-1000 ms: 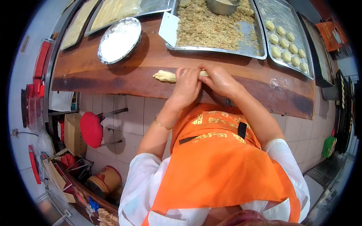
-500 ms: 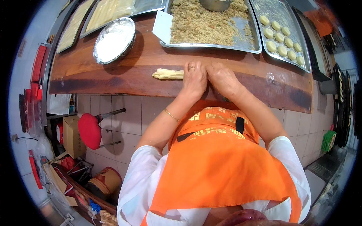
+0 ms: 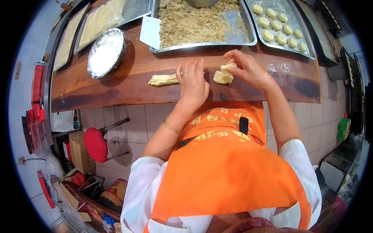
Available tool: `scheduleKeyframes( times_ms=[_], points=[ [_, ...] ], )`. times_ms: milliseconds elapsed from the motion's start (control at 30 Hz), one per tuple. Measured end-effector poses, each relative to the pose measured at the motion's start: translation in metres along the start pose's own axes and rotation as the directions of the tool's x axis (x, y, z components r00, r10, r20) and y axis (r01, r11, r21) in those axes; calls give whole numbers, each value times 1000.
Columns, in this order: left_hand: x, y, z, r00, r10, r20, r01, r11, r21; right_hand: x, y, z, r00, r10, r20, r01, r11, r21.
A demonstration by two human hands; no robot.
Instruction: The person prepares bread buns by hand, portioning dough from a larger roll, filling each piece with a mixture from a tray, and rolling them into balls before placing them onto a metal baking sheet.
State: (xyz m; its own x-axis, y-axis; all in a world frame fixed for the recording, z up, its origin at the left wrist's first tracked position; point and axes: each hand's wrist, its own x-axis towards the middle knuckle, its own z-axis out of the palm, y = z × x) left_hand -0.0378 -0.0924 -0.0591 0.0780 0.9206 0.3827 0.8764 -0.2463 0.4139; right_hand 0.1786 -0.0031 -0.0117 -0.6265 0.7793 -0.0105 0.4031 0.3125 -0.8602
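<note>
A pale dough log (image 3: 163, 80) lies on the wooden table, its right end meeting my left hand (image 3: 193, 82). That hand rests palm down with its fingers stretched out and somewhat spread; what lies under the palm is hidden. Just right of it, my right hand (image 3: 249, 70) pinches a small dough piece (image 3: 228, 68) between thumb and fingers. Directly below this piece, a second torn dough piece (image 3: 223, 77) sits on the table, touching it or very close.
Beyond my hands stands a metal tray of crumbly filling (image 3: 194, 23) with a white scraper (image 3: 150, 32) at its corner. A bowl of white flour (image 3: 105, 53) is at the left. Dough rounds (image 3: 276, 25) lie on a tray at the right. A red-seated stool (image 3: 95, 145) stands below.
My hands, together at the log half a second ago, have moved apart. The right one now holds a dough piece, and another piece shows on the table. The view has shifted slightly.
</note>
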Motion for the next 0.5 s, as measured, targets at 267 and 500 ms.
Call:
scheduleKeyframes(
  times_ms=[267,500],
  points=[
    [-1,2,1,998,-18,-52,11,991,-134,21,18,21,985,-131,115,163,922,-351],
    [64,18,39,1000,3,6,1,843,-538,-4,16,17,988,134,73,-115,969,-220]
  ],
)
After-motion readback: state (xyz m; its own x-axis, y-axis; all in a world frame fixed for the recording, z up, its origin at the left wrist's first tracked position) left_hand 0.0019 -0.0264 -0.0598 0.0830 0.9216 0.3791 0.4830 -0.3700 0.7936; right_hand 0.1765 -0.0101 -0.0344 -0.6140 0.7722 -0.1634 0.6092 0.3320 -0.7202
